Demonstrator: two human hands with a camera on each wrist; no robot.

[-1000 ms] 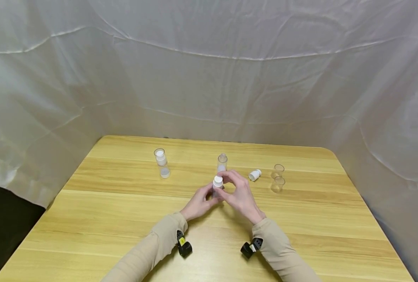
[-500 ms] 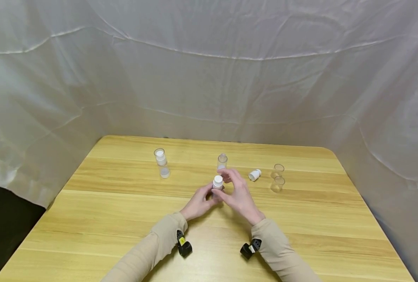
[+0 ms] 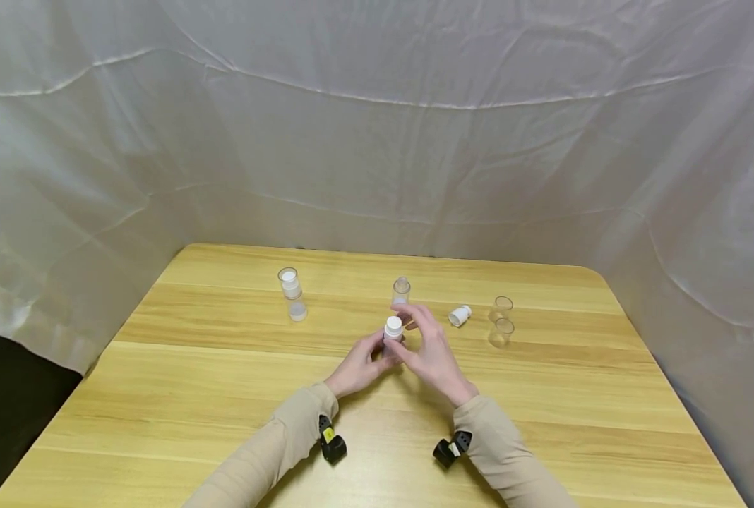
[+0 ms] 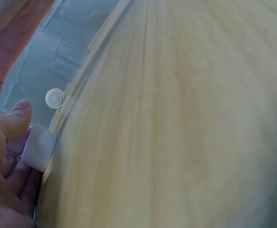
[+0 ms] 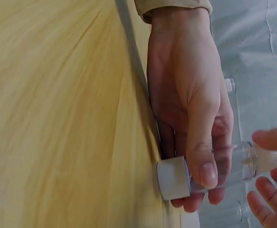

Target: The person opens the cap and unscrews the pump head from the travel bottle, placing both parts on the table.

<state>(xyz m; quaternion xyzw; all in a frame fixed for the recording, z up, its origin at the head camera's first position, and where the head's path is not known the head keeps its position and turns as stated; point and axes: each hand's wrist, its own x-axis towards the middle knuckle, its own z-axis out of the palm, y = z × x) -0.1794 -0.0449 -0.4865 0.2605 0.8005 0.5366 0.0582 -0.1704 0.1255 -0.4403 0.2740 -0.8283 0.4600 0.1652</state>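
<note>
My left hand (image 3: 356,365) grips a small clear plastic bottle (image 5: 231,164), its thumb pressed along the side just above the white base (image 5: 172,178). The base stands at the tabletop in the right wrist view. A white neck piece (image 3: 392,327) tops the bottle and faces up. Around that top, my right hand (image 3: 434,356) is spread. Its thumb lies at the near side by the bottle's rim, and its forefinger arches loosely beyond the white top, apart from it. In the right wrist view the right fingers (image 5: 271,192) are spread beneath the white top.
Behind the hands stands another clear bottle (image 3: 401,291). A white bottle top (image 3: 459,315) lies on its side to the right, then two clear cups (image 3: 501,331). At left a clear container with a white piece (image 3: 290,283) stands on the wooden table (image 3: 193,395).
The right forefinger has lifted off the white top and the right fingers have spread wider. The left hand and bottle have stayed in place.
</note>
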